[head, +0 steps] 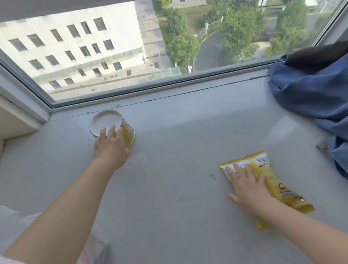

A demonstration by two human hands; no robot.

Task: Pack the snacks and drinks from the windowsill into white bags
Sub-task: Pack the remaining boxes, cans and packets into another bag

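The left hand (109, 147) reaches far forward and wraps its fingers over the rim of a yellow paper cup with a white lid (113, 126), which stands upright on the pale grey windowsill (174, 175) close to the window frame (120, 96); the fingers curl round the near side, so the cup appears grasped, not yet lifted. The right hand (248, 185) lies flat with straight fingers on a long yellow plastic snack packet (278, 187), pressing it against the sill rather than gripping it. The packet's long axis runs from the far left toward the near right, roughly in line with the right forearm, so closing the fingers across its width looks like the natural next grasp. Cup and packet lie well apart, each nearer its own hand. At the near left edge a white translucent bag (92, 258) sits partly under the left arm, with something pinkish showing faintly inside; what it is cannot be told. A crumpled blue cloth (330, 108) lies at the right end of the sill.
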